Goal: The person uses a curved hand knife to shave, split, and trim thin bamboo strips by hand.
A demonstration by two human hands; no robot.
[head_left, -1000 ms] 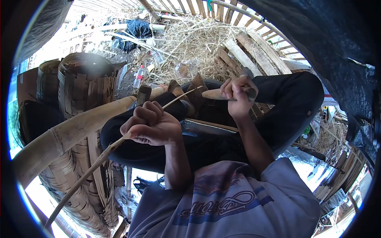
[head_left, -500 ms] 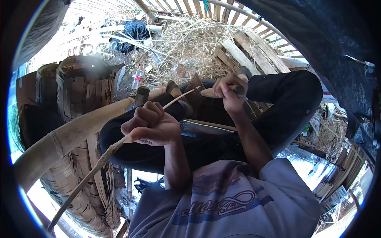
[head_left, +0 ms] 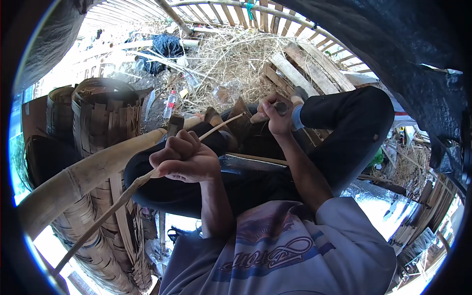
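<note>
- Reference: the bamboo pole [head_left: 93,169] slanted along your left side; places below were given from it.
- Workpiece: the stick [head_left: 129,193] ran along the near side of the bamboo pole at a similar slant, its thin tip reaching past the pole's far end.
- Left hand [head_left: 186,160]: you had it closed in a fist around the stick, thumb laid toward the rough, thicker section.
- Right hand [head_left: 279,120]: you had it wrapped closed around a wooden handle [head_left: 259,117], to the right of the bamboo pole's far end.
- Contact: a brown plate [head_left: 240,123] stood by the stick's tip, right of the pole's far end. You could not confirm touch, nor whether it was joined to the handle.
- Handling: you could judge the stick light, fairly stiff, slightly springy and not slippery; its thin tip was probably the fragile part.
- Hold point: the firm length inside your left fist suited gripping; the frayed-looking section nearer the bamboo pole risked splinters.
</note>
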